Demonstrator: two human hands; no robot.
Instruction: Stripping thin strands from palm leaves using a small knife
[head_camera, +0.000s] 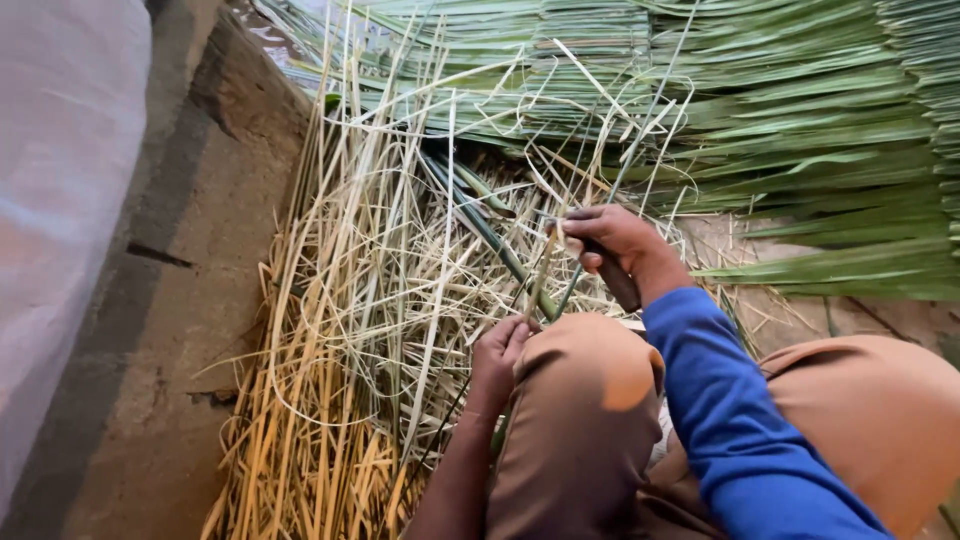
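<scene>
Stripping a leaf beside a stack of flat green palm fronds (800, 120) and a heap of dry yellow straw-like strips (350, 350).

The right hand (615, 240) is gripping a dark-handled knife (615, 280) while the left hand (497, 355) is pinching a thin green leaf rib (545, 295) above the knee; a slipping blade could nick those fingers.

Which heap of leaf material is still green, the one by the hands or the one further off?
The further stack of flat leaf strips is green; the heap by the hands is dry yellow.
</scene>
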